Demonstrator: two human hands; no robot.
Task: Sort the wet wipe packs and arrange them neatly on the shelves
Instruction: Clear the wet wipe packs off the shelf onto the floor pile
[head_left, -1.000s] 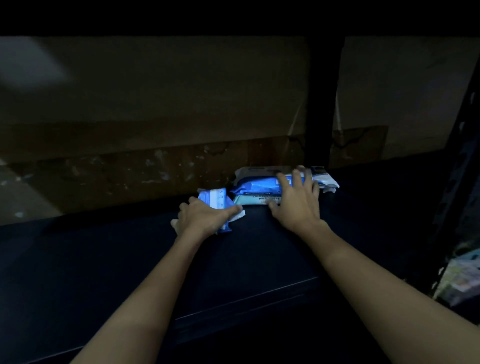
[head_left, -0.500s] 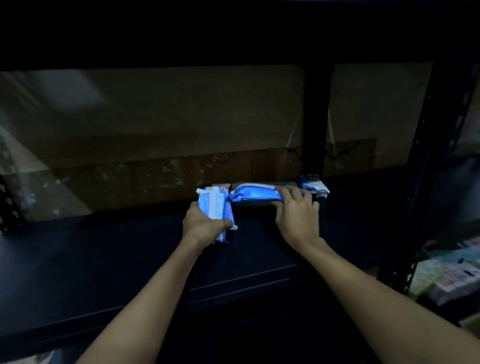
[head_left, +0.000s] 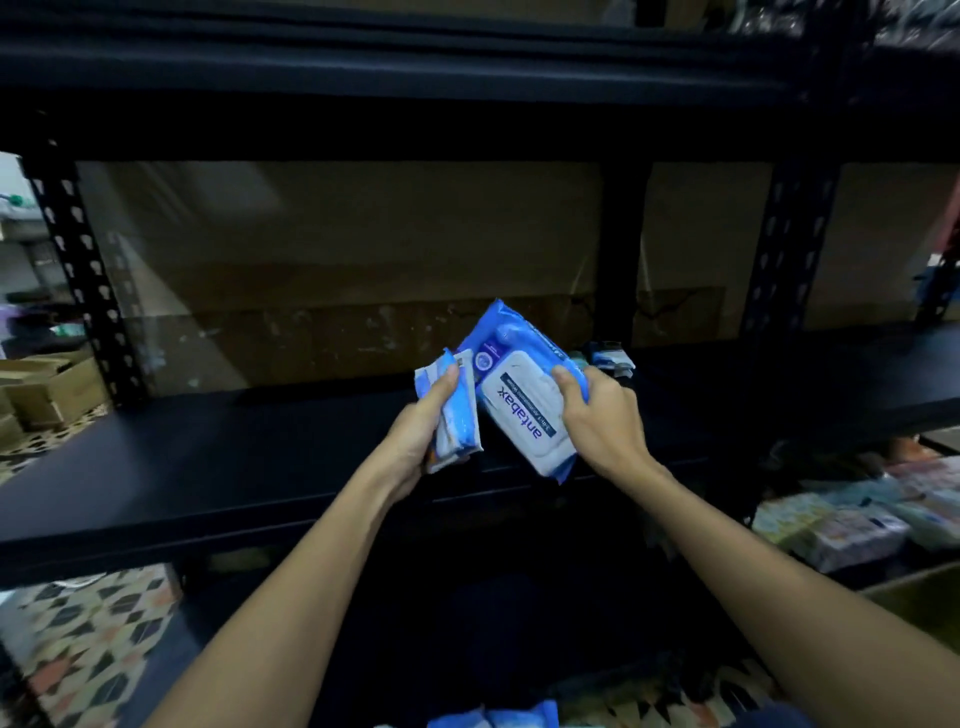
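My left hand (head_left: 418, 436) grips a small blue-and-white wet wipe pack (head_left: 457, 415), held upright above the black shelf (head_left: 208, 467). My right hand (head_left: 602, 421) grips a larger blue pack (head_left: 519, 400) with a white lid and upside-down lettering, tilted and lifted off the shelf. The two packs almost touch. Another pack (head_left: 610, 358) lies on the shelf behind my right hand, partly hidden.
A black upright post (head_left: 618, 249) stands behind the packs and perforated posts (head_left: 78, 270) frame the shelf. More packs (head_left: 857, 519) lie on a lower level at right. Blue packs (head_left: 493, 719) show at the bottom edge. Patterned floor (head_left: 78, 649) lies at lower left.
Both hands have lifted their packs off the shelf and drawn them towards me. The big blue pack, flat before, now stands tilted with its lid facing me. The view has pulled back.
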